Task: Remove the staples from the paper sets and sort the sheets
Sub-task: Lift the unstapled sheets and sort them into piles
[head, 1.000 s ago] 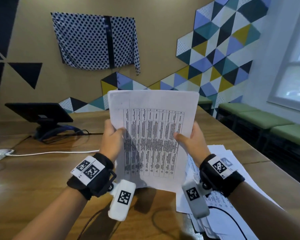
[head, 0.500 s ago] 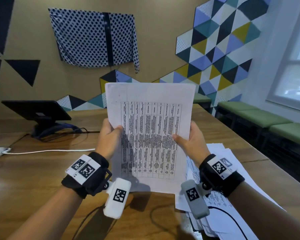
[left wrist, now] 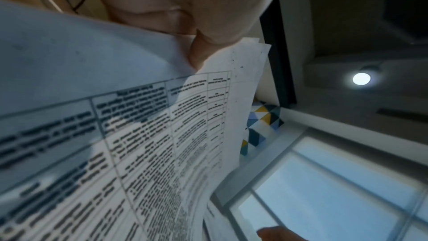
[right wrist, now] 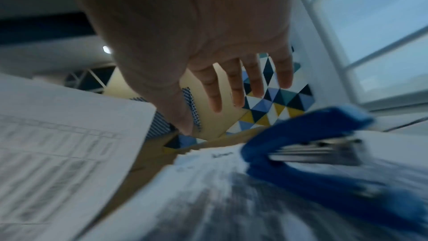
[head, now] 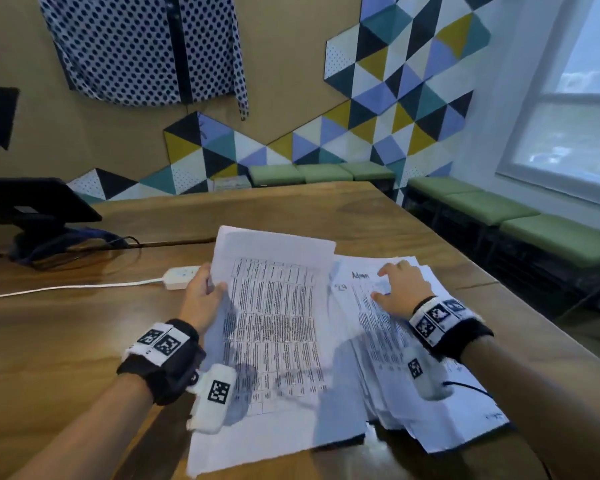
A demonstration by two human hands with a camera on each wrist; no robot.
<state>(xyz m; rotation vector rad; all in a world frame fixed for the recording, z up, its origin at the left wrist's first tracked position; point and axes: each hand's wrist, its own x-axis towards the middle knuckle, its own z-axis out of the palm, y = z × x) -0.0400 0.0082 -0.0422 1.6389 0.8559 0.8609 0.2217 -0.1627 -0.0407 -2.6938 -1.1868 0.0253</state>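
My left hand (head: 201, 299) pinches the left edge of a paper set (head: 274, 327) printed with a table, held low and tilted over the wooden table (head: 66, 341). In the left wrist view the thumb (left wrist: 203, 50) presses on that paper set (left wrist: 143, 135) near its top corner. My right hand (head: 400, 289) hovers with fingers spread over the pile of loose sheets (head: 395, 358) on the right. The right wrist view shows the spread fingers (right wrist: 234, 87) above a blue stapler (right wrist: 312, 144) lying on the pile of sheets (right wrist: 208, 199). No staple is visible.
A white power strip (head: 181, 277) with its cord lies left of the papers. A black tablet on a stand (head: 32, 209) sits at the far left with dark cables. Green benches (head: 499, 216) line the wall and window on the right.
The paper set came down from upright to low over the table. My right hand let go of it and moved right, over the pile. The head view tilted and turned right.
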